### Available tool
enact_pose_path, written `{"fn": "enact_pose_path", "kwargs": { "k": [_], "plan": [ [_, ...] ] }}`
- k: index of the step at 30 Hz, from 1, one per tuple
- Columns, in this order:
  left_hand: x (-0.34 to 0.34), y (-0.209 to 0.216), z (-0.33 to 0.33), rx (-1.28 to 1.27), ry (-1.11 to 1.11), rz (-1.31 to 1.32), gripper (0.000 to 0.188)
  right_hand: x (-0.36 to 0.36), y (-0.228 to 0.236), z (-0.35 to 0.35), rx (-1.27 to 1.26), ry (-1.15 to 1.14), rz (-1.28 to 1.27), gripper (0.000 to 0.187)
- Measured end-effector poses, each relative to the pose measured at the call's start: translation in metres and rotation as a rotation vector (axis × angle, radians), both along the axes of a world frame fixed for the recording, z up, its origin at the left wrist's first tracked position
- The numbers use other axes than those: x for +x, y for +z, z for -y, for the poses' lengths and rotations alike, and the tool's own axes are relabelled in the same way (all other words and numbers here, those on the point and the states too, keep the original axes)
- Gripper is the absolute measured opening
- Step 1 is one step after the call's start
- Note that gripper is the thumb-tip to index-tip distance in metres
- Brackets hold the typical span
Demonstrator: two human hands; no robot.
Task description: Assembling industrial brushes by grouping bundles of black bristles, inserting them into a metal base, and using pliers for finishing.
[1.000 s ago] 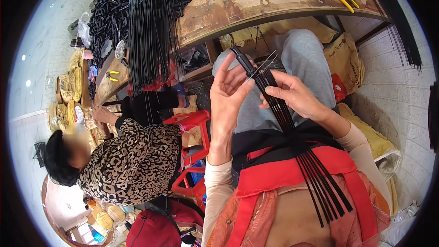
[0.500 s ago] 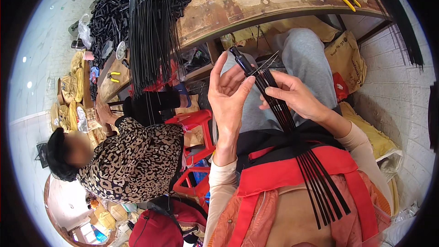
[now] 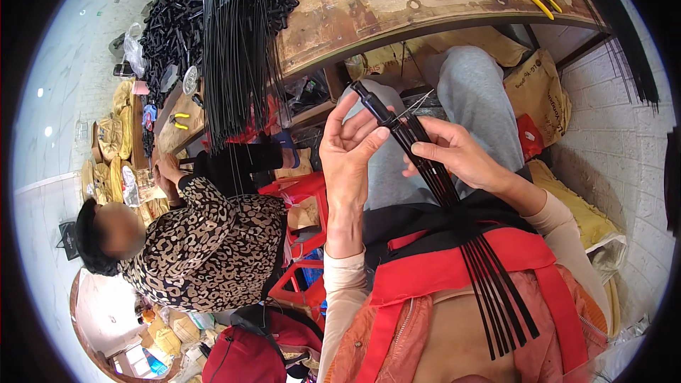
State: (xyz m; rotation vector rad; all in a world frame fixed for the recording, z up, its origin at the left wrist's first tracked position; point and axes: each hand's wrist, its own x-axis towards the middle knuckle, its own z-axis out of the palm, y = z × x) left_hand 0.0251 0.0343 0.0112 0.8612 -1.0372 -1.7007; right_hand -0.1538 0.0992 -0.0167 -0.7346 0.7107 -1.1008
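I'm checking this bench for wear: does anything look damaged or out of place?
The brown wooden tabletop looks worn: its surface is patchy, with paler, scuffed areas. Long thin black strands hang over its edge, with small black tubular pieces heaped loosely around them, which looks untidy but may be ordinary storage.

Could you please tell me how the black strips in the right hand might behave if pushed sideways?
The black strips look fairly springy rather than limp, as they run nearly straight over the red fabric. They may fan apart, since their lower ends spread loosely.
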Motion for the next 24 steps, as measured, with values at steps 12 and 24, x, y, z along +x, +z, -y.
{"fn": "enact_pose_path", "kwargs": {
  "k": [12,24],
  "plan": [
    [0.002,-0.021,0.014,0.122,-0.262,-0.317,0.063,-0.005,-0.008,0.005,0.026,0.099,0.149,0.035],
    [-0.001,0.017,-0.006,-0.254,0.044,0.031,0.027,0.013,0.016,0.005,-0.229,-0.105,-0.067,0.033]
  ]
}}
